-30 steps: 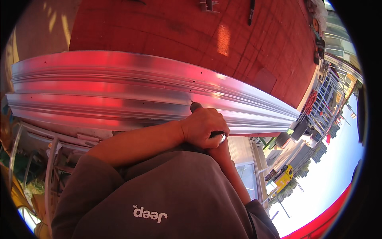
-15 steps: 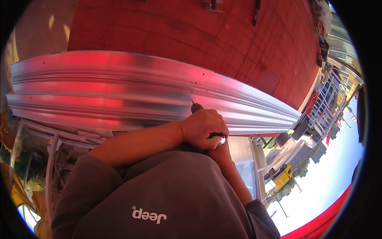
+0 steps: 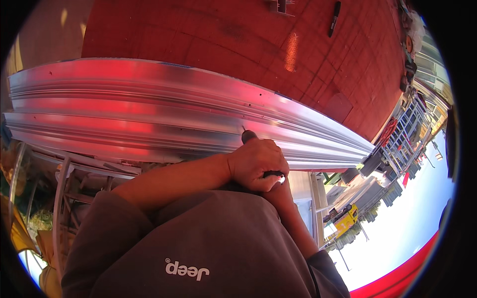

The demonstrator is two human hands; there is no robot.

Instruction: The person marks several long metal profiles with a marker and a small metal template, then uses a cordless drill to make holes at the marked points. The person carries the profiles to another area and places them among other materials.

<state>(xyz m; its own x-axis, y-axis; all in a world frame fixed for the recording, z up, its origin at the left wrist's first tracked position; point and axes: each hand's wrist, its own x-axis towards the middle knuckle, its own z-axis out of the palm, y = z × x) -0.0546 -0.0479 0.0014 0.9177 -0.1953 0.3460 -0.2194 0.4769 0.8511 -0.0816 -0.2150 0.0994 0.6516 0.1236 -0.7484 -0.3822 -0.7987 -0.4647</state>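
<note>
Across the red surface lies a long bundle of silvery metal profiles (image 3: 89, 107) with ridges along it and a few small dark holes. My left hand (image 3: 258, 161) is closed over the body of a dark power drill (image 3: 249, 136), its thumb curled round the back end. A thin bit sticks out of the drill's nose toward the profiles; whether its tip touches the metal I cannot tell. My right hand (image 3: 276, 193) is beneath the left one at the drill's rear. Only its wrist side shows, and its fingers are hidden.
A black marker-like stick (image 3: 334, 19) and a small metal bracket (image 3: 282, 7) lie on the red surface (image 3: 198, 35) beyond the profiles. Metal frames (image 3: 62, 198) stand at the left, close to my elbow. At the far right are a ladder-like rack (image 3: 407, 129) and a yellow vehicle (image 3: 346, 222).
The drill and both hands have shifted slightly right and down in the picture, and more of the bit shows. An orange patch of light has appeared on the red surface.
</note>
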